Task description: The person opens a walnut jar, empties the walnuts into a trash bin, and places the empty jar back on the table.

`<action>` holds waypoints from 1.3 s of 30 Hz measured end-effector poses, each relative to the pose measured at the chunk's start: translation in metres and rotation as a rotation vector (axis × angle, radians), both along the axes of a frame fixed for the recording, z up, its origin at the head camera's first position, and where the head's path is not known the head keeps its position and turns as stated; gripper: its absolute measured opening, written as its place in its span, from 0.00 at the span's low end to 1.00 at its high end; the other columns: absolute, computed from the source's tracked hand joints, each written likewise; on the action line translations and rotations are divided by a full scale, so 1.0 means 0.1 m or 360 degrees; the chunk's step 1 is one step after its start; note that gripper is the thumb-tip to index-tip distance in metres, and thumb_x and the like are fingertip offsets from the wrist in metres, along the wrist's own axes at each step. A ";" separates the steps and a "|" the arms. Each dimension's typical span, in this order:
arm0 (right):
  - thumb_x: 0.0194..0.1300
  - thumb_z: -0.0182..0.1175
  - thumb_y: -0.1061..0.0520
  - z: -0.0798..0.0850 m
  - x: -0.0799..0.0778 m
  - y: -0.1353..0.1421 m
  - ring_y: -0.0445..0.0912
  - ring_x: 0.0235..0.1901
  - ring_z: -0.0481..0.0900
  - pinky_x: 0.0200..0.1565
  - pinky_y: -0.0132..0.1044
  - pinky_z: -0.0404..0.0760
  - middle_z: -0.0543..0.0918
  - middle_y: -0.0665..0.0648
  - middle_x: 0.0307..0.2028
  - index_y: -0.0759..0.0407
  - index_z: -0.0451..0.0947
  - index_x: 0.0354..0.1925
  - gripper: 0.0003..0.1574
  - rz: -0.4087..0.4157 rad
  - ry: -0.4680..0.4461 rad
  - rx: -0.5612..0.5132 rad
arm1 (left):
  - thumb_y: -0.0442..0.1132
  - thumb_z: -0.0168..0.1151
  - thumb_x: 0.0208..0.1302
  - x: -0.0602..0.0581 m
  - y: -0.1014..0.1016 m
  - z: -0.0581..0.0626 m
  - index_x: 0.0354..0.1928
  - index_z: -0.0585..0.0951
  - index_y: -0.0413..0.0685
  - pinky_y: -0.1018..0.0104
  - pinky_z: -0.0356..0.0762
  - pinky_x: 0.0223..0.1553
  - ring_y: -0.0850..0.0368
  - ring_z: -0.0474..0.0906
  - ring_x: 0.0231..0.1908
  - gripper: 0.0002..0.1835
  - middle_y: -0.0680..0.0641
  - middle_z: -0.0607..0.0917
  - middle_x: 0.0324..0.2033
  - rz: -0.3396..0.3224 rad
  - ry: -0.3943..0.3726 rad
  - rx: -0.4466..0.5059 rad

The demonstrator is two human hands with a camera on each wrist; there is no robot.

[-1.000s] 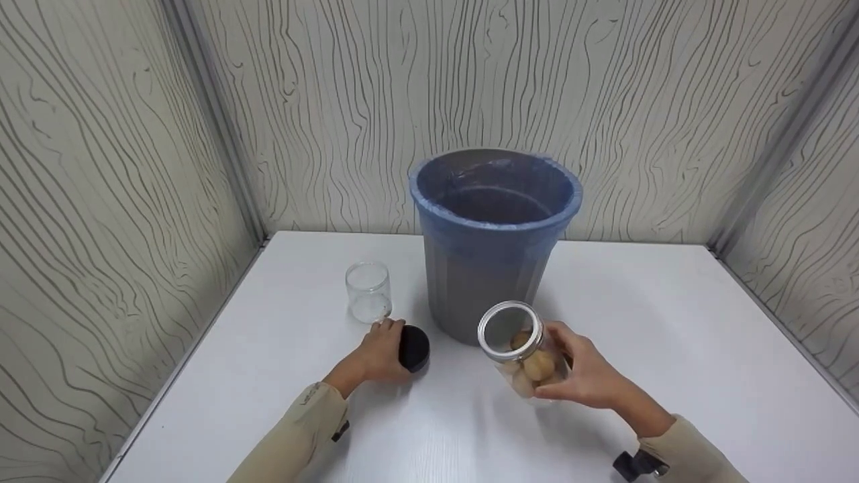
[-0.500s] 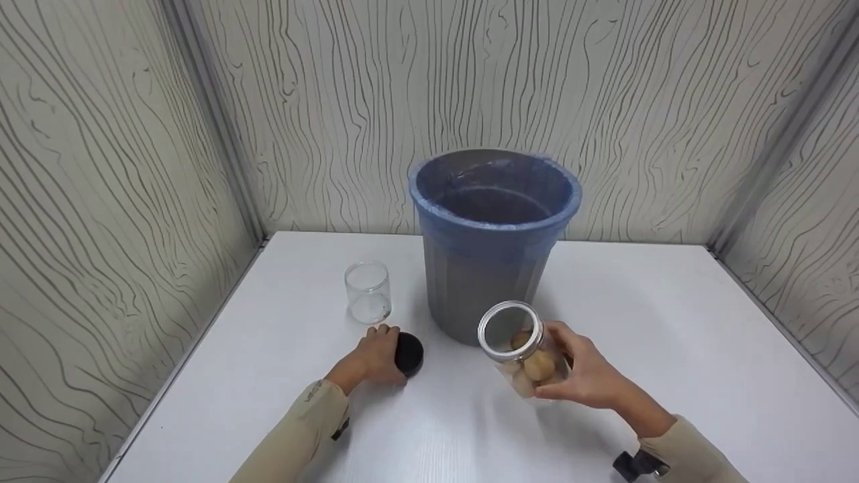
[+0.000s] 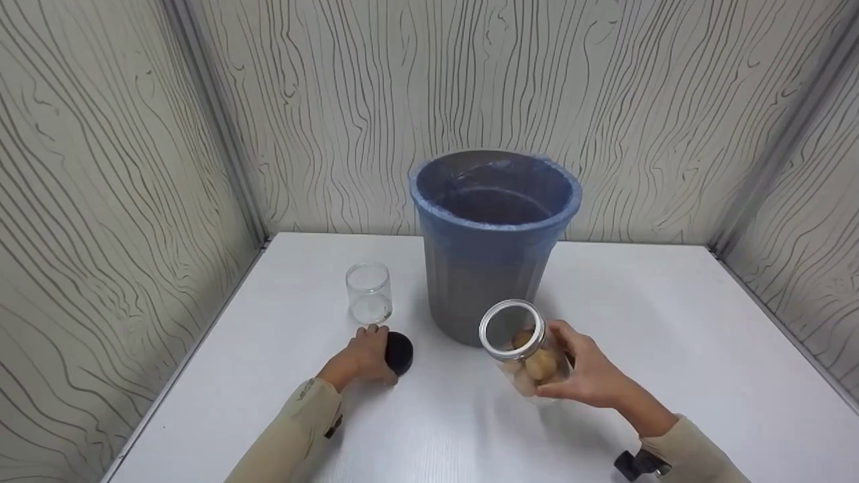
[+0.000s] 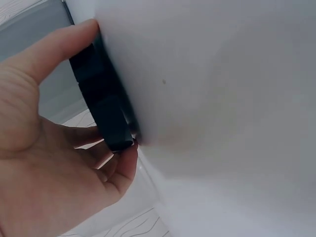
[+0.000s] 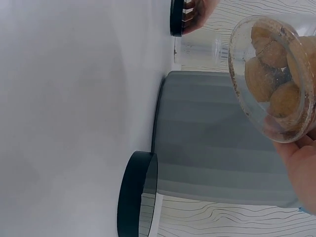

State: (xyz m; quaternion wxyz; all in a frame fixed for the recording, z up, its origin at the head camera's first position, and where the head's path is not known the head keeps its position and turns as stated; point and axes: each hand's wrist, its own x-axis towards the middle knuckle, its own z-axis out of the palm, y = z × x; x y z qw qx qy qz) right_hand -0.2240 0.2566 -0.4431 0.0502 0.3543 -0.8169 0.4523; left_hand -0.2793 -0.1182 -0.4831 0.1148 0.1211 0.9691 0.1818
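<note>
My left hand point(image 3: 364, 355) grips a round black lid point(image 3: 400, 353) by its edge, at or just above the white tabletop. In the left wrist view the thumb and fingertips span opposite sides of the lid point(image 4: 101, 98). My right hand point(image 3: 582, 372) holds a clear glass jar point(image 3: 515, 359) by its side, tilted with its mouth facing up and to the left. Several brown, rounded lumps point(image 3: 540, 365) sit inside the jar; their kind is unclear. From the right wrist, the jar's base point(image 5: 239, 94) shows brown crumbs around its rim. No lid covers this jar.
A grey bin point(image 3: 483, 282) with a blue liner point(image 3: 496, 225) over its rim stands behind the hands. Left of it is another clear glass jar point(image 3: 368, 295), with small dark bits at its bottom. Wood-patterned walls point(image 3: 335, 121) enclose the white table point(image 3: 268, 335).
My left hand has shifted a little to the left, carrying the black lid away from the bin. The right hand and its jar have stayed nearly still.
</note>
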 end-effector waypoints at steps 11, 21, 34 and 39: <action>0.39 0.79 0.57 0.03 0.00 0.00 0.45 0.54 0.72 0.54 0.29 0.69 0.74 0.55 0.54 0.60 0.63 0.63 0.54 -0.0026 -0.0006 -0.0003 | 0.49 0.79 0.36 0.00 -0.03 0.03 0.59 0.66 0.35 0.46 0.68 0.54 0.39 0.66 0.52 0.48 0.36 0.71 0.51 0.0012 0.0003 -0.0024; 0.40 0.79 0.57 0.03 -0.01 0.00 0.45 0.53 0.73 0.54 0.29 0.69 0.74 0.59 0.54 0.63 0.62 0.63 0.54 -0.0002 0.0030 -0.0002 | 0.50 0.78 0.39 0.00 -0.05 0.01 0.62 0.64 0.34 0.48 0.68 0.53 0.40 0.65 0.53 0.50 0.37 0.69 0.52 0.0000 -0.0008 -0.0053; 0.41 0.78 0.59 0.04 -0.01 -0.02 0.43 0.51 0.74 0.52 0.29 0.70 0.75 0.63 0.53 0.65 0.63 0.62 0.53 0.0025 0.0079 -0.0022 | 0.55 0.76 0.42 0.02 -0.04 0.05 0.67 0.59 0.35 0.46 0.67 0.55 0.40 0.63 0.57 0.55 0.35 0.66 0.58 0.0029 -0.0023 0.0013; 0.40 0.78 0.61 0.10 0.04 -0.04 0.43 0.51 0.74 0.52 0.29 0.70 0.75 0.62 0.52 0.61 0.63 0.63 0.53 0.0002 0.0058 -0.0022 | 0.58 0.69 0.50 0.02 -0.04 0.16 0.69 0.58 0.37 0.44 0.65 0.56 0.39 0.61 0.59 0.51 0.34 0.63 0.62 0.0065 0.0010 0.0132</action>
